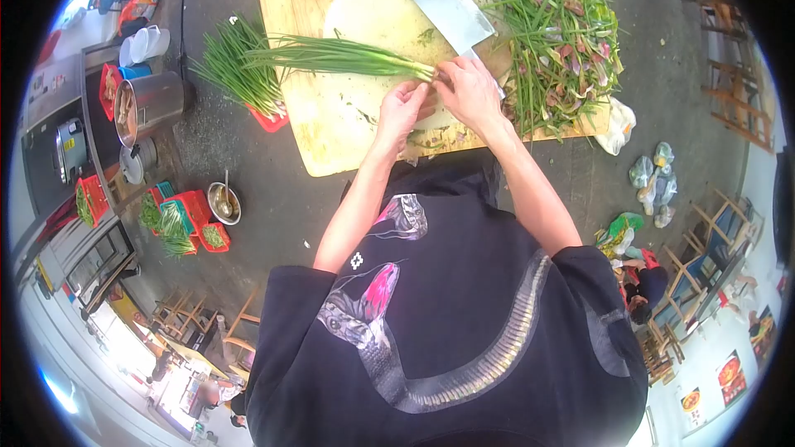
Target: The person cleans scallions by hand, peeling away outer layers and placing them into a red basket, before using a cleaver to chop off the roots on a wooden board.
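Note:
A bunch of green onions [348,58] stretches leftward over a round white cutting board [364,12], its pale root ends between my hands. My left hand [404,109] is closed, with thumb and fingertips pinching just below those ends. From the right, my right hand [470,93] also has its fingers closed on the root ends. Beneath the right hand lies the handle of a cleaver [451,8]; its broad blade rests flat on the board, pointing away from me. Small trimmings are scattered around the board.
The board sits on a wooden table [319,145]. A heap of untrimmed green onions [563,50] covers its right side. Left of the table, more green onions [244,66] stand in a red basket [272,120]. Farther left are a steel pot [153,108] and red crates [195,209].

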